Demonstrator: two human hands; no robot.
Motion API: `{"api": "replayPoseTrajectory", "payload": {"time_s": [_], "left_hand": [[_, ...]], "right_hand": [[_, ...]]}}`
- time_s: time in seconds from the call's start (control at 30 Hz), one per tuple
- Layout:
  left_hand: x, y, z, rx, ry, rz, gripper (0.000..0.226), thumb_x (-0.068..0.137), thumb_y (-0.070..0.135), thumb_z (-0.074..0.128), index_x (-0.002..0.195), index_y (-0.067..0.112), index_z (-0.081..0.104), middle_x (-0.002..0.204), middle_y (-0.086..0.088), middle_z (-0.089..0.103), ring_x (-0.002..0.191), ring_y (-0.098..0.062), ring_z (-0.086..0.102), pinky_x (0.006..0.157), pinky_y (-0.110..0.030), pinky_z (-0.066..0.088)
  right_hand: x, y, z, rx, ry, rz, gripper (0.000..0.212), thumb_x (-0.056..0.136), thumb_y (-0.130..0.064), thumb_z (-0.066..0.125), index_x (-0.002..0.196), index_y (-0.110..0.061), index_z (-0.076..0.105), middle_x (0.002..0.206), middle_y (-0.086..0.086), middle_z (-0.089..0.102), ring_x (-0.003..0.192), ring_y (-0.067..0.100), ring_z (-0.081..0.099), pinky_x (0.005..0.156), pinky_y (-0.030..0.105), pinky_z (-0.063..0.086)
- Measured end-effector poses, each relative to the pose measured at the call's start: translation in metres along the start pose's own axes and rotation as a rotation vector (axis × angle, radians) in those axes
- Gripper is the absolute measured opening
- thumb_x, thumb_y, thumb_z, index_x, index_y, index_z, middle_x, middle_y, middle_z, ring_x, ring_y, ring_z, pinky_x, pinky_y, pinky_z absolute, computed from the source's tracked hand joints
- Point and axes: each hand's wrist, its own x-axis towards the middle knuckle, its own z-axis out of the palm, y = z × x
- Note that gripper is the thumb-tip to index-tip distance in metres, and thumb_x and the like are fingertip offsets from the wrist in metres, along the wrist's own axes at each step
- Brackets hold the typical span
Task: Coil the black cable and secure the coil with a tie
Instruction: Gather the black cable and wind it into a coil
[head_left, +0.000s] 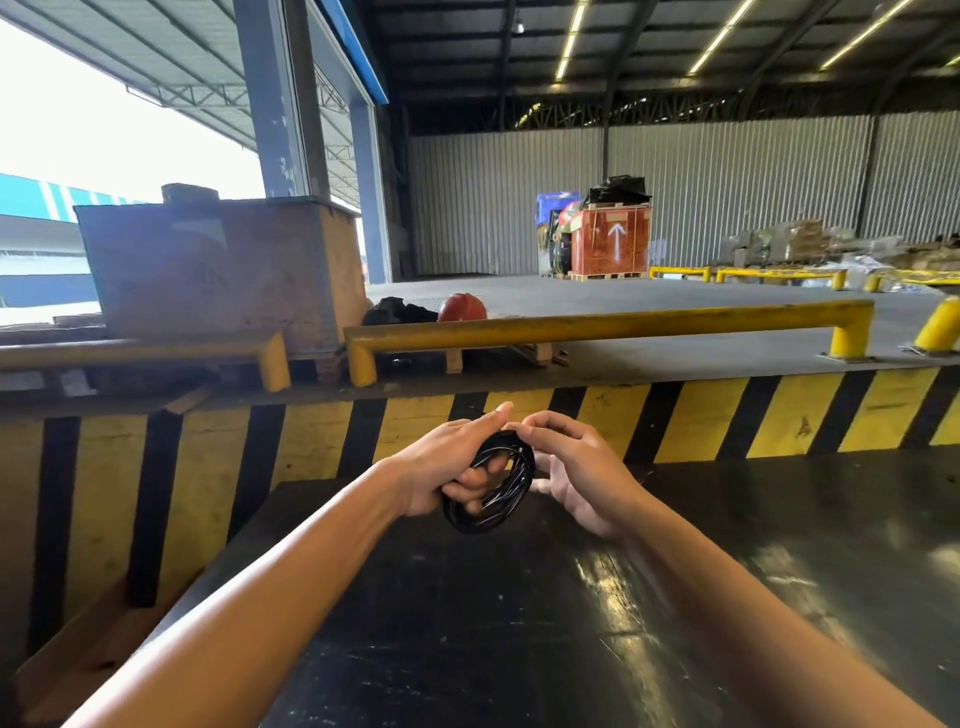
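The black cable (511, 491) is wound into a small round coil of several loops, held in the air above a glossy black table (519, 623). My left hand (447, 462) grips the coil from the left, its fingers curled through the loops and its thumb stretched over the top. My right hand (582, 467) is at the coil's right side, thumb and forefinger pinched together at the top of the coil; whether they hold a tie or the cable's end is too small to tell. No tie is visible.
Beyond the table stands a dock edge painted in yellow and black stripes (701, 421) with a yellow guard rail (597, 325) on top. A large crate (218, 265) and a red hard hat (462, 307) sit behind the rail.
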Motion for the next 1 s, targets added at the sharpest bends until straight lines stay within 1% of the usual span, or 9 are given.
{"api": "replayPoseTrajectory", "payload": {"time_s": [0.17, 0.3, 0.4, 0.47, 0.5, 0.6, 0.73, 0.87, 1.0], "left_hand": [[-0.001, -0.005, 0.004, -0.042, 0.063, 0.066, 0.06, 0.091, 0.061, 0.04, 0.056, 0.012, 0.048, 0.038, 0.003, 0.034, 0.031, -0.01, 0.028, 0.047, -0.026, 0.038], [0.005, -0.009, 0.016, 0.125, 0.347, 0.212, 0.062, 0.091, 0.061, 0.038, 0.058, 0.01, 0.051, 0.045, -0.002, 0.04, 0.035, -0.013, 0.035, 0.044, -0.026, 0.036], [0.011, -0.009, 0.028, 0.265, 0.518, 0.358, 0.051, 0.095, 0.054, 0.037, 0.096, 0.01, 0.062, 0.064, -0.001, 0.056, 0.046, -0.012, 0.051, 0.045, -0.027, 0.044], [0.014, -0.009, 0.036, 0.283, 0.493, 0.414, 0.045, 0.097, 0.05, 0.036, 0.123, 0.021, 0.058, 0.075, 0.004, 0.061, 0.05, -0.007, 0.057, 0.044, -0.027, 0.048], [0.015, -0.01, 0.039, 0.288, 0.453, 0.427, 0.044, 0.097, 0.049, 0.035, 0.127, 0.025, 0.057, 0.073, 0.003, 0.062, 0.045, -0.002, 0.055, 0.041, -0.024, 0.045], [0.02, -0.011, 0.051, 0.296, 0.35, 0.445, 0.045, 0.098, 0.049, 0.032, 0.109, 0.026, 0.068, 0.07, -0.013, 0.067, 0.036, 0.0, 0.051, 0.038, -0.018, 0.039], [0.03, -0.01, 0.073, 0.305, 0.295, 0.437, 0.055, 0.098, 0.051, 0.03, 0.089, 0.016, 0.071, 0.079, -0.015, 0.07, 0.063, -0.016, 0.064, 0.053, -0.023, 0.045], [0.045, -0.009, 0.094, 0.366, 0.343, 0.415, 0.058, 0.097, 0.052, 0.03, 0.076, 0.011, 0.064, 0.061, -0.004, 0.059, 0.053, -0.016, 0.055, 0.049, -0.026, 0.04], [0.062, -0.007, 0.114, 0.39, 0.423, 0.467, 0.06, 0.096, 0.052, 0.034, 0.053, 0.012, 0.049, 0.054, -0.003, 0.055, 0.05, -0.019, 0.052, 0.054, -0.031, 0.042]], "right_hand": [[-0.012, -0.003, 0.005, -0.059, 0.117, -0.028, 0.013, 0.088, -0.021, 0.063, 0.094, -0.01, 0.065, 0.099, 0.012, 0.067, 0.105, 0.029, 0.064, 0.093, 0.041, 0.052], [-0.025, -0.004, 0.009, -0.115, 0.204, -0.08, 0.016, 0.087, -0.021, 0.065, 0.096, -0.008, 0.065, 0.093, 0.008, 0.067, 0.098, 0.028, 0.065, 0.089, 0.043, 0.055], [-0.034, -0.003, 0.007, -0.129, 0.289, -0.075, 0.01, 0.088, -0.021, 0.063, 0.091, -0.012, 0.065, 0.089, 0.008, 0.068, 0.096, 0.031, 0.066, 0.089, 0.044, 0.055], [-0.04, -0.004, 0.003, -0.128, 0.34, -0.057, 0.008, 0.088, -0.021, 0.063, 0.088, -0.013, 0.065, 0.086, 0.008, 0.069, 0.092, 0.031, 0.066, 0.087, 0.042, 0.054], [-0.043, -0.005, 0.001, -0.116, 0.354, -0.049, 0.008, 0.088, -0.02, 0.063, 0.086, -0.012, 0.065, 0.084, 0.007, 0.07, 0.088, 0.029, 0.065, 0.083, 0.039, 0.054], [-0.054, -0.01, -0.008, -0.105, 0.384, -0.049, 0.007, 0.088, -0.015, 0.062, 0.084, -0.011, 0.066, 0.078, 0.005, 0.07, 0.078, 0.019, 0.066, 0.074, 0.03, 0.052], [-0.069, -0.014, -0.022, -0.085, 0.441, -0.081, 0.012, 0.086, -0.01, 0.063, 0.075, -0.012, 0.067, 0.077, 0.008, 0.068, 0.078, 0.022, 0.064, 0.073, 0.029, 0.051], [-0.079, -0.014, -0.036, -0.123, 0.534, -0.104, 0.008, 0.086, -0.011, 0.064, 0.079, -0.014, 0.065, 0.082, 0.01, 0.067, 0.082, 0.024, 0.063, 0.076, 0.031, 0.051], [-0.084, -0.013, -0.056, -0.243, 0.579, -0.182, 0.01, 0.087, -0.01, 0.063, 0.084, -0.019, 0.066, 0.083, 0.006, 0.069, 0.078, 0.017, 0.067, 0.069, 0.02, 0.053]]}}
